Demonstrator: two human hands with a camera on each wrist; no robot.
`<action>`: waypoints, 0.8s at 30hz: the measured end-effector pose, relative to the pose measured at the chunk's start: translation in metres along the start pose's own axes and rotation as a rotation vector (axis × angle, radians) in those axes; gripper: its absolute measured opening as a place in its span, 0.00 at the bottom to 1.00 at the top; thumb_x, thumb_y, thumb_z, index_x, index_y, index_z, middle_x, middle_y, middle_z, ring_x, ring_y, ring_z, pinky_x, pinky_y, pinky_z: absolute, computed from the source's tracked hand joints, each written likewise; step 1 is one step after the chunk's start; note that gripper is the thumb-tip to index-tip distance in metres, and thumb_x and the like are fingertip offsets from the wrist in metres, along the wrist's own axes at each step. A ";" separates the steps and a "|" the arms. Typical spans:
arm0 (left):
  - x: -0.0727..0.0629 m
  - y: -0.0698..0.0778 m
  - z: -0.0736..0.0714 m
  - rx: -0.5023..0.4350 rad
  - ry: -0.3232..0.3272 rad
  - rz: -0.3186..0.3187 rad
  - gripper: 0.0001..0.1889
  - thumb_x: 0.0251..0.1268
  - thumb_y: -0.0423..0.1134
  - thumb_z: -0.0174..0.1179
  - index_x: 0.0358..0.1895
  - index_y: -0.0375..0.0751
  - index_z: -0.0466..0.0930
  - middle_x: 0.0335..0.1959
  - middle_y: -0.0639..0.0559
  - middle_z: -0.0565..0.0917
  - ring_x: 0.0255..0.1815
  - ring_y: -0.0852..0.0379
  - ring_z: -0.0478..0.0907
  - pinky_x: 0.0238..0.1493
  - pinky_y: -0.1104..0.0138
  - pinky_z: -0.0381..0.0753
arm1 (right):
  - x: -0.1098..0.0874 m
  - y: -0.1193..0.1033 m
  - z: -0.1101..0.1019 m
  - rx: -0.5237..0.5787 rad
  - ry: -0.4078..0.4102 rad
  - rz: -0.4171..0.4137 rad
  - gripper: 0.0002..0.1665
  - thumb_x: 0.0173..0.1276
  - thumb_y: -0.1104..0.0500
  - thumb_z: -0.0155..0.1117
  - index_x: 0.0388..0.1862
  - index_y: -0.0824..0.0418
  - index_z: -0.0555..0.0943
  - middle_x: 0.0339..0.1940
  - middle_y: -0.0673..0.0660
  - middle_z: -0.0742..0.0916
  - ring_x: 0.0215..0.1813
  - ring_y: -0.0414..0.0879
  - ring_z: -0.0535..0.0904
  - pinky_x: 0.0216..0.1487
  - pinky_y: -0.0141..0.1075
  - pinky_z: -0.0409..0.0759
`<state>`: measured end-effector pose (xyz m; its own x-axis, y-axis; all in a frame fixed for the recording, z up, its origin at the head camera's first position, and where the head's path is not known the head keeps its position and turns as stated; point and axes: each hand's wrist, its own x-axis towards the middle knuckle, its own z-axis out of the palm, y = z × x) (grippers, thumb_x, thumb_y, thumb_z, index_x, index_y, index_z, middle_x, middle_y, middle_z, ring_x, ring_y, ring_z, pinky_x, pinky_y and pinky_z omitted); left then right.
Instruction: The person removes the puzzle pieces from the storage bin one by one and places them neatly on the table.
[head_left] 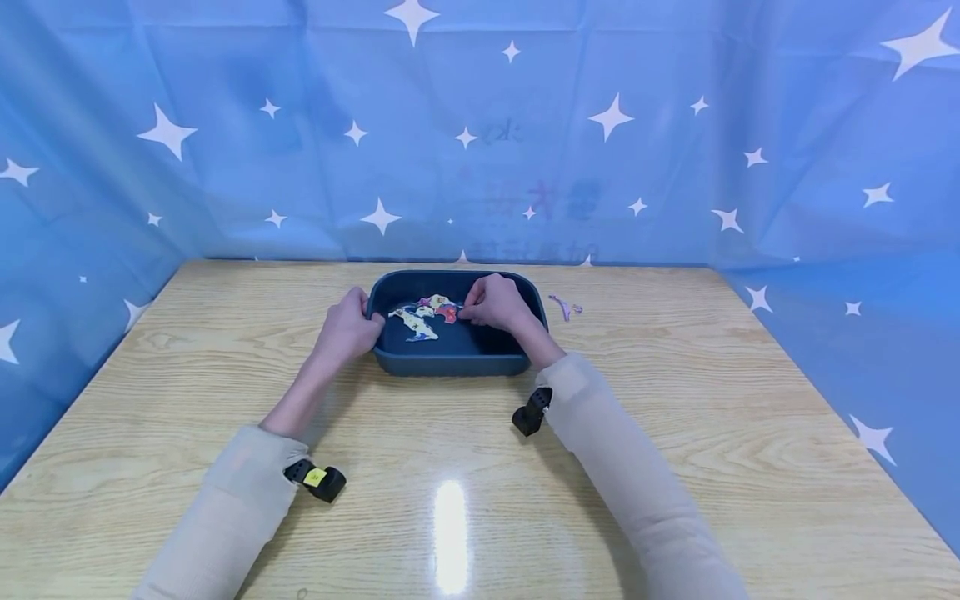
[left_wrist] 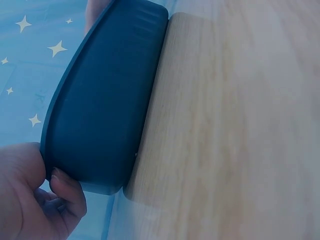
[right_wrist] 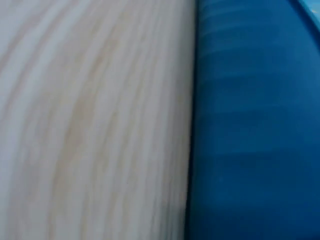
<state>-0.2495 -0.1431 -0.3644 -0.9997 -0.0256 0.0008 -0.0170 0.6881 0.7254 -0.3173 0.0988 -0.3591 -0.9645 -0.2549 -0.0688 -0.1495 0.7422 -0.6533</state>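
A dark blue rectangular bin [head_left: 450, 365] stands on the wooden table. My left hand [head_left: 351, 321] grips the bin's rim at its left end; in the left wrist view that hand [left_wrist: 40, 192] has its fingers curled at the rim's corner. Inside, toward the left, lie small flat cream pieces [head_left: 415, 323] with coloured markings, too small to name. My right hand [head_left: 497, 302] reaches into the bin, thumb and fingers pinching at the right edge of a small red piece [head_left: 449, 313]. The right wrist view shows only the bin's outer wall [right_wrist: 255, 125] and table, not the hand.
Right of the bin, small purple pieces [head_left: 564, 307] lie on the wooden table [head_left: 675, 358]. A blue curtain [head_left: 465, 167] with white stars hangs behind the table and along both sides. Black wrist cameras [head_left: 531, 412] hang beneath both sleeves.
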 end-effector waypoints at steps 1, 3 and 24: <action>0.000 0.000 0.000 0.001 0.001 -0.004 0.02 0.65 0.32 0.46 0.38 0.37 0.64 0.32 0.45 0.69 0.34 0.46 0.70 0.31 0.63 0.68 | 0.000 0.001 0.000 0.024 0.003 -0.018 0.08 0.66 0.60 0.73 0.33 0.63 0.83 0.28 0.57 0.88 0.31 0.47 0.86 0.37 0.36 0.82; 0.000 0.001 0.000 -0.003 -0.002 -0.009 0.02 0.66 0.32 0.46 0.38 0.37 0.64 0.32 0.45 0.69 0.34 0.46 0.70 0.32 0.62 0.68 | 0.001 0.003 -0.002 0.075 0.015 -0.055 0.07 0.67 0.61 0.72 0.34 0.64 0.82 0.29 0.57 0.89 0.31 0.48 0.87 0.38 0.37 0.83; 0.000 0.001 0.000 0.001 0.002 -0.018 0.03 0.67 0.32 0.47 0.39 0.37 0.64 0.32 0.45 0.69 0.34 0.47 0.70 0.32 0.62 0.68 | -0.015 0.012 -0.017 0.327 0.200 -0.360 0.11 0.72 0.66 0.64 0.50 0.72 0.83 0.41 0.68 0.87 0.40 0.63 0.84 0.44 0.53 0.83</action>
<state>-0.2499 -0.1420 -0.3639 -0.9991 -0.0399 -0.0111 -0.0355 0.6882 0.7247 -0.3082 0.1226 -0.3529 -0.8918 -0.3114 0.3281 -0.4347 0.3891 -0.8122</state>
